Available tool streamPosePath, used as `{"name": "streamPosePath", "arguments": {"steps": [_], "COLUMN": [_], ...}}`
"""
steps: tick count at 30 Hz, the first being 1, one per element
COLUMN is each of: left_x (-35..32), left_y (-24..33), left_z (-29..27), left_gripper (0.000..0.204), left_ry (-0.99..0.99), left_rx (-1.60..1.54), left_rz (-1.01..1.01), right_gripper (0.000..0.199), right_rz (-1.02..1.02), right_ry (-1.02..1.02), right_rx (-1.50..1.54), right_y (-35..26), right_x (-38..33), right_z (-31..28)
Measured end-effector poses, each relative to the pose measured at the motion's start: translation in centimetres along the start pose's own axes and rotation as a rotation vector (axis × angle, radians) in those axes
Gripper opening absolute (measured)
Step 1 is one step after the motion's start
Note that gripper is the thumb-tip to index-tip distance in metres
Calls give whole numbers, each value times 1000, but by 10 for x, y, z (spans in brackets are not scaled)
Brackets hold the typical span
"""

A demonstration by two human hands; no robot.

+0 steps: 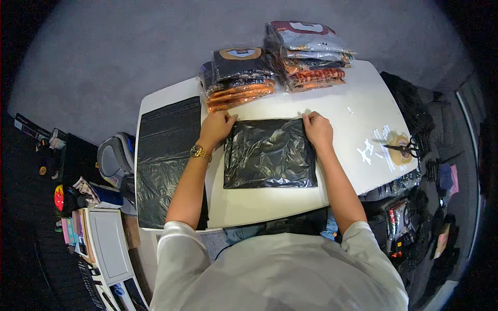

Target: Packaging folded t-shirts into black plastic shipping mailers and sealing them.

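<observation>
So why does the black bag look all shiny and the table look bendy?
In the head view, overhead light glares off the crinkled black bag that the left hand and right hand press at its top corners; the fisheye lens bends the white table edges; the corners go dark, and the floor beside it stays dim.

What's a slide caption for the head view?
Both hands, left hand and right hand, press the top corners of a black poly bag flat on a white table, stacked packaged garments behind.
</observation>
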State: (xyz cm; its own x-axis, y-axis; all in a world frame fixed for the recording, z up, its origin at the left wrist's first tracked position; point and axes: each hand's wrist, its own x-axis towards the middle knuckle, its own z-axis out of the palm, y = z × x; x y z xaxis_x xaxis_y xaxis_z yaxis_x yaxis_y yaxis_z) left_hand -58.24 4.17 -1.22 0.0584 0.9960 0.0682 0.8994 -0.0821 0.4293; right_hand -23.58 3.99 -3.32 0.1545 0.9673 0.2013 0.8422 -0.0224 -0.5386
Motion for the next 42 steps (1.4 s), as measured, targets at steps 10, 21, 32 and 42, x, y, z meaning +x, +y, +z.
{"name": "streamPosePath", "arguments": {"steps": [10, 21, 32, 42], "left_x": [6, -74, -92, -143], "left_y": [3, 61, 47, 59], "left_z": [-3, 27, 6, -8], "left_gripper": [37, 78, 87, 81], "left_ry": [65, -36, -19, -106], "left_rx": [129, 289, 294, 151], "left_rz": [90, 465, 382, 332], "right_gripper": [38, 77, 81, 70], "right_rz": [-37, -367, -258, -483], "right_ry": [26, -279, -284, -348], "right_rx": [55, -266, -190, -87], "right_y": [3, -39, -2, -20], "right_x": [1, -97, -105, -128], "right_z": [-6, -6, -26, -32]}}
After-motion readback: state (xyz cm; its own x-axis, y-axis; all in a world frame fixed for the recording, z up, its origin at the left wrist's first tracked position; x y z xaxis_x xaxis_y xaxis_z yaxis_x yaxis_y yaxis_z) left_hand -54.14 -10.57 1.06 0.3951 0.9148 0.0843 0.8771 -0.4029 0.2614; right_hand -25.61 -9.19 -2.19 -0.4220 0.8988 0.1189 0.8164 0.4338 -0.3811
